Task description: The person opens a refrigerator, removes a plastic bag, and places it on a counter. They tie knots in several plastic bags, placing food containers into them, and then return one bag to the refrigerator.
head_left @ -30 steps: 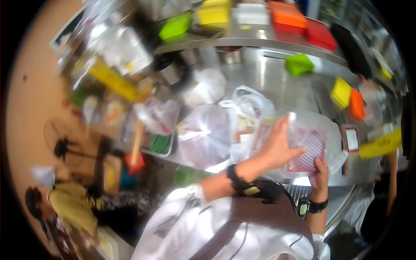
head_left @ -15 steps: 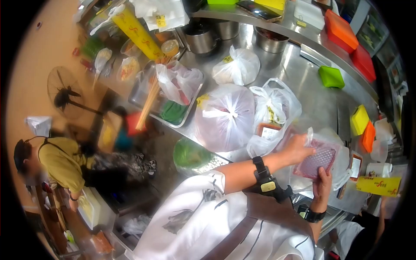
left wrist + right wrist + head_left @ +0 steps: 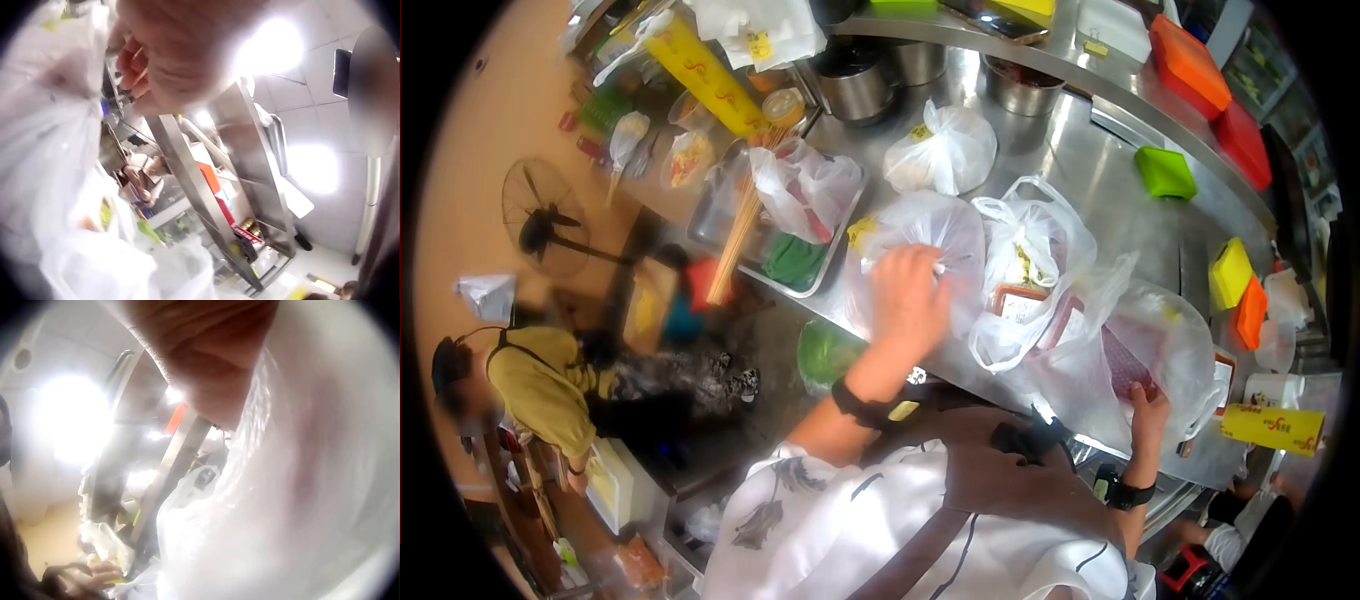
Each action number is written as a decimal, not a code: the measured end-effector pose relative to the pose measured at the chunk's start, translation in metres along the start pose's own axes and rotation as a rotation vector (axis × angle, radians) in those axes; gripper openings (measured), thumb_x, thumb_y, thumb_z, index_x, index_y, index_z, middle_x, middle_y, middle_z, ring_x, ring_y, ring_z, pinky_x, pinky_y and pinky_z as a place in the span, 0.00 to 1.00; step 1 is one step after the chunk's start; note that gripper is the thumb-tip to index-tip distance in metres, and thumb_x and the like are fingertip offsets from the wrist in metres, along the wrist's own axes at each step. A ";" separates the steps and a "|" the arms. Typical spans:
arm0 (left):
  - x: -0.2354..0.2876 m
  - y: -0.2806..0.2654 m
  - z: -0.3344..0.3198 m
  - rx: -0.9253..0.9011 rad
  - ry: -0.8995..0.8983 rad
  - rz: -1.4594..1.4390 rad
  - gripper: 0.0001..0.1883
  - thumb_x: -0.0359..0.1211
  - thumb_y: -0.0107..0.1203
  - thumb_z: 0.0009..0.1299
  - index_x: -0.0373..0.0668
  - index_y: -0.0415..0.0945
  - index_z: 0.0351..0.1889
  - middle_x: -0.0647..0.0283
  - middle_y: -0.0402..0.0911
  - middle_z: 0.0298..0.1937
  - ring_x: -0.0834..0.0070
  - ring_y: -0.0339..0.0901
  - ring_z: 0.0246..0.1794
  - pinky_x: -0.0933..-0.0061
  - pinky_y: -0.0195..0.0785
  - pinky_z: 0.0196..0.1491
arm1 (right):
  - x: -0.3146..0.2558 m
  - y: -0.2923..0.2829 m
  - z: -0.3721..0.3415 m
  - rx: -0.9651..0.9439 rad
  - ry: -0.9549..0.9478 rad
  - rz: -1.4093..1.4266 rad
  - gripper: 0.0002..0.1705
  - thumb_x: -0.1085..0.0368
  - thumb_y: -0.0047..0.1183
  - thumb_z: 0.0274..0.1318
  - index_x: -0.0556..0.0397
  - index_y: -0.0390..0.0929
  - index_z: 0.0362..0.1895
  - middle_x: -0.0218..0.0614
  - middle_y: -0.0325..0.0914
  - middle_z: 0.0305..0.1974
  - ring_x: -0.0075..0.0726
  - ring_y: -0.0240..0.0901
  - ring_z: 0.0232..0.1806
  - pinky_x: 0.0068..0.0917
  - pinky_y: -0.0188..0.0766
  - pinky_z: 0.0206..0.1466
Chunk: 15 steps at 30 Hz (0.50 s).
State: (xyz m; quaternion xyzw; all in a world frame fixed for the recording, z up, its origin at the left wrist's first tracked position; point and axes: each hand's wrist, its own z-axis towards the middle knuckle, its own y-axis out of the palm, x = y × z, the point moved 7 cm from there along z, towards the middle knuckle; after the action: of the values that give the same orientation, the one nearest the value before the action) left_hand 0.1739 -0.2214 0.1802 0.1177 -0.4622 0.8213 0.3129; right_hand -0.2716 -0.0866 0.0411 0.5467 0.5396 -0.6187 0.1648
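Note:
My left hand point(image 3: 907, 303) is over a large knotted plastic bag point(image 3: 878, 222), its fingers right beside the white knot. In the left wrist view, that hand's loosely curled fingers point(image 3: 132, 70) show next to white plastic. My right hand point(image 3: 1148, 416) pinches the lower edge of a flat, dark red pack with a mesh pattern point(image 3: 1127, 368). This pack lies within a wide-mouthed clear plastic bag point(image 3: 1185, 325), which hides part of it. The right wrist view is mostly filled by blurred plastic point(image 3: 312, 506) beside the palm.
A white handled bag point(image 3: 1065, 225) with a labelled tub stands between the hands. Behind is a smaller knotted bag point(image 3: 950, 150). Left, a metal tray point(image 3: 832, 268) holds skewers and a bag. A shelf point(image 3: 960, 32) with coloured boxes runs behind. Another person point(image 3: 540, 390) bends at far left.
My left hand has let go of the mesh-patterned pack and moved left over the large knotted bag. My right hand keeps the pack, now tilted and lower inside the clear bag.

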 end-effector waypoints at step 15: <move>-0.041 0.005 -0.009 -0.032 -0.009 0.081 0.12 0.29 0.65 0.51 0.41 0.78 0.33 0.60 0.77 0.43 0.58 0.70 0.49 0.59 0.60 0.51 | -0.009 0.007 -0.004 0.113 0.007 -0.375 0.25 0.67 0.57 0.51 0.69 0.71 0.52 0.57 0.77 0.46 0.54 0.75 0.49 0.38 0.69 0.53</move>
State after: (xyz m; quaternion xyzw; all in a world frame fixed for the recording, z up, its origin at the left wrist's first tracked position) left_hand 0.2039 -0.2323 0.1524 0.0975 -0.4812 0.8252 0.2793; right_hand -0.2609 -0.0897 0.0457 0.4473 0.5968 -0.6660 0.0137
